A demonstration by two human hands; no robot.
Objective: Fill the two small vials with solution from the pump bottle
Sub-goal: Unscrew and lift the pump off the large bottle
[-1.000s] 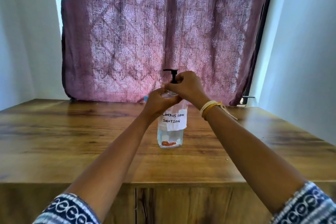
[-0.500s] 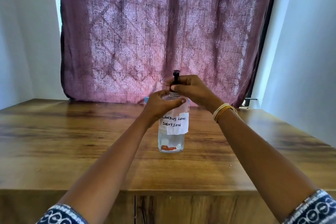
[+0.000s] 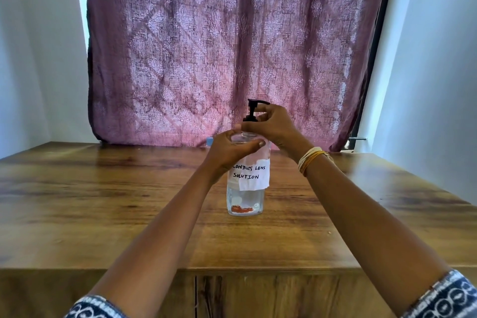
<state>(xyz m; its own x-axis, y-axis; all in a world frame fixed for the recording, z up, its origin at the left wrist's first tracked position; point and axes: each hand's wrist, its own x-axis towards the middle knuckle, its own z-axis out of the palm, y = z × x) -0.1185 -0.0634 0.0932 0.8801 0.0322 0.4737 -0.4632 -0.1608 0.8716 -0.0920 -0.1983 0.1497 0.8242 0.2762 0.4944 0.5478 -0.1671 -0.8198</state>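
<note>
A clear pump bottle (image 3: 245, 199) with a white handwritten label stands upright in the middle of the wooden table (image 3: 103, 201). Its black pump head (image 3: 252, 107) points right. My left hand (image 3: 229, 150) wraps around the bottle's shoulder. My right hand (image 3: 273, 126) grips the pump collar and head from the right. A small blue-capped thing (image 3: 209, 141) peeks out behind my left hand at the table's back; I cannot tell whether it is a vial. No other vial shows.
A mauve patterned curtain (image 3: 219, 46) hangs behind the table. White walls close in on both sides. The table's front edge (image 3: 232, 270) runs just under my forearms, with cabinet doors below.
The pump nozzle has turned from pointing left, through facing me, to pointing right. My right hand has shifted round the pump with it; the left hand kept its hold on the bottle.
</note>
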